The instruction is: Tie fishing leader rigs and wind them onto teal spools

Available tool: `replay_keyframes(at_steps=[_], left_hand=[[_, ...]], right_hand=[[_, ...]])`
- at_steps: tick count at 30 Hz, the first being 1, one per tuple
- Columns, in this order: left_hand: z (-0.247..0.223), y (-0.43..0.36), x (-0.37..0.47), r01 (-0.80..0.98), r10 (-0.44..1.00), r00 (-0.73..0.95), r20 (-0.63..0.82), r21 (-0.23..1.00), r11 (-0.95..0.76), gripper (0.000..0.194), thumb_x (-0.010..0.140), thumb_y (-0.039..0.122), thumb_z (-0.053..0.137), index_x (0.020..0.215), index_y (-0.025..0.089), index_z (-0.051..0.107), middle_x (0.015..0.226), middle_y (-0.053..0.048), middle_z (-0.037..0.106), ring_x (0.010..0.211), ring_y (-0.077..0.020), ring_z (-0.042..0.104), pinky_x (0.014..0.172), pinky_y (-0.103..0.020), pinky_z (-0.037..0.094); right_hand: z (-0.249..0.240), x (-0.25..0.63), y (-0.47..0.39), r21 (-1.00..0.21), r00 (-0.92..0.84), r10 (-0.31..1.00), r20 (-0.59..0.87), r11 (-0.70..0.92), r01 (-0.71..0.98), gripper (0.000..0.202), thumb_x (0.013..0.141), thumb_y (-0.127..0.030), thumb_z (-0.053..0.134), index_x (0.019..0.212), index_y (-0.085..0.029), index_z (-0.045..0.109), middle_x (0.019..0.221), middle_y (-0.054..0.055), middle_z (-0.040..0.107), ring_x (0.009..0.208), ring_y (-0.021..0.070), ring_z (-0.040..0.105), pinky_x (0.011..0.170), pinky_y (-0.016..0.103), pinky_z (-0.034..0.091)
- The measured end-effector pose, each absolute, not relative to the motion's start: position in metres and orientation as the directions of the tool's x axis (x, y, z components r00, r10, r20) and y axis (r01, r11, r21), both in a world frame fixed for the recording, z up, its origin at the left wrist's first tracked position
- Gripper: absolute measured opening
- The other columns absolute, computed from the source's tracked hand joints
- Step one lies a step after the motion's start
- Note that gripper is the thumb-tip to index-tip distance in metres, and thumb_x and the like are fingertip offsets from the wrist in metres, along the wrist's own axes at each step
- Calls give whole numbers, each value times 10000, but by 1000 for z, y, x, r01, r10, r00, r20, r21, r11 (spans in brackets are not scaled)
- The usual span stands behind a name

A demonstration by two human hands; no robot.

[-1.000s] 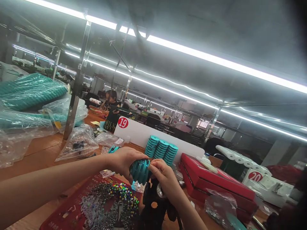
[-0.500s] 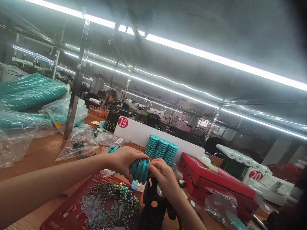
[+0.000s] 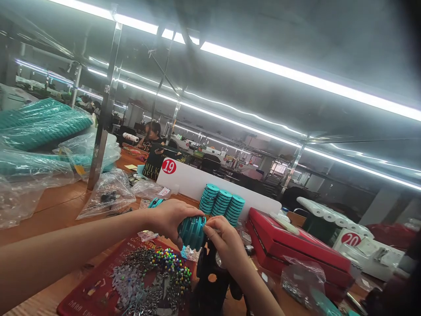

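A bundle of teal discs [image 3: 192,232] is gripped in my left hand [image 3: 169,219], its thumb along the top and its fingers curled beneath. My right hand [image 3: 222,235] touches the right side of the bundle, thumb and index finger pinched together; what lies between those fingertips is too small to make out. Just below both hands stands a black device [image 3: 212,281] with a round dial. A red tray [image 3: 82,292] at the lower left bears colourful beads [image 3: 174,265], metal clasps [image 3: 161,296] and pale clear pieces [image 3: 126,281].
Three stacks of teal spools [image 3: 223,204] stand before a white board [image 3: 187,182] marked 19. A red box [image 3: 296,245] lies to the right, plastic bags [image 3: 113,193] to the left. A metal post [image 3: 101,118] rises at the left. A person [image 3: 151,134] sits farther back.
The view has shifted very slightly. Both hands keep nearly the same pose at the teal bundle.
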State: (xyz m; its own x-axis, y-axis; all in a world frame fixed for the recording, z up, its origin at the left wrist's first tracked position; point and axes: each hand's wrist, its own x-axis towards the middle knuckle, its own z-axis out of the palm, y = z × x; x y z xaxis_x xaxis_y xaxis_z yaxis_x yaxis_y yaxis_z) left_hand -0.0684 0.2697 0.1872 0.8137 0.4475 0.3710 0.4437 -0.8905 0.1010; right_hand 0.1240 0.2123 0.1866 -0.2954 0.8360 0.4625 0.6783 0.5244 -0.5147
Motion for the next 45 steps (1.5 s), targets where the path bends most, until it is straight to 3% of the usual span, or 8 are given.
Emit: replay_keyframes(at_steps=[14, 18, 23, 25, 27, 31, 40, 45], left_hand=[[187, 269, -68, 441, 444, 812, 378, 99, -892, 815, 513, 480, 700, 1222, 250, 371, 1147, -61, 577, 1005, -267, 542, 789, -319, 399], [187, 268, -71, 442, 442, 821, 363, 86, -893, 810, 557, 470, 677, 1252, 223, 343, 1190, -81, 545, 1041, -262, 517, 808, -330, 395], [189, 266, -74, 438, 433, 838, 332, 64, -897, 834, 585, 448, 672, 1285, 184, 305, 1248, -105, 488, 1096, -258, 471, 861, -336, 369], [189, 266, -74, 440, 431, 839, 331, 53, -896, 838, 592, 451, 665, 1292, 184, 291, 1258, -106, 475, 1105, -253, 461, 872, -335, 359], [188, 267, -75, 443, 429, 840, 333, 39, -896, 833, 603, 455, 655, 1297, 188, 279, 1267, -100, 467, 1109, -249, 456, 878, -334, 352], [186, 267, -75, 452, 427, 838, 339, 5, -892, 829, 599, 455, 654, 1291, 184, 286, 1266, -102, 466, 1098, -249, 463, 867, -332, 353], [187, 265, -74, 447, 419, 843, 338, -5, -895, 900, 541, 435, 701, 1290, 164, 282, 1282, -107, 452, 1116, -250, 449, 877, -322, 353], [187, 264, -74, 450, 418, 833, 361, -6, -893, 883, 530, 385, 720, 1278, 162, 306, 1235, -101, 498, 1076, -256, 481, 862, -316, 365]], right_hand=[[186, 122, 218, -615, -184, 901, 392, 405, 676, 101, 723, -257, 534, 661, -178, 530, 663, 5, 569, 684, 171, 534, 613, 265, 400], [187, 122, 217, -546, -181, 895, 408, 398, 737, 114, 721, -260, 534, 644, -177, 523, 660, 5, 560, 671, 170, 527, 608, 272, 384], [165, 108, 188, -483, -207, 823, 529, 493, 724, 89, 774, -272, 501, 749, -192, 531, 760, 10, 553, 688, 146, 520, 631, 245, 390], [145, 97, 176, -446, -314, 841, 441, 509, 736, 93, 803, -247, 472, 781, -198, 548, 777, 15, 566, 700, 144, 537, 626, 230, 393], [120, 84, 171, -331, -404, 866, 294, 489, 807, 116, 810, -193, 459, 808, -198, 574, 812, 36, 587, 739, 163, 563, 620, 231, 391], [79, 66, 189, -88, -385, 914, 130, 398, 913, 198, 815, -125, 419, 856, -192, 601, 844, 75, 613, 723, 192, 594, 557, 241, 376], [58, 58, 227, -107, -305, 947, 101, 316, 943, 145, 814, -194, 460, 823, -184, 604, 897, 69, 610, 767, 195, 602, 602, 244, 410], [59, 48, 232, -113, -260, 962, 80, 268, 957, 173, 775, -115, 462, 800, -141, 631, 861, 123, 633, 758, 246, 615, 610, 284, 433]])
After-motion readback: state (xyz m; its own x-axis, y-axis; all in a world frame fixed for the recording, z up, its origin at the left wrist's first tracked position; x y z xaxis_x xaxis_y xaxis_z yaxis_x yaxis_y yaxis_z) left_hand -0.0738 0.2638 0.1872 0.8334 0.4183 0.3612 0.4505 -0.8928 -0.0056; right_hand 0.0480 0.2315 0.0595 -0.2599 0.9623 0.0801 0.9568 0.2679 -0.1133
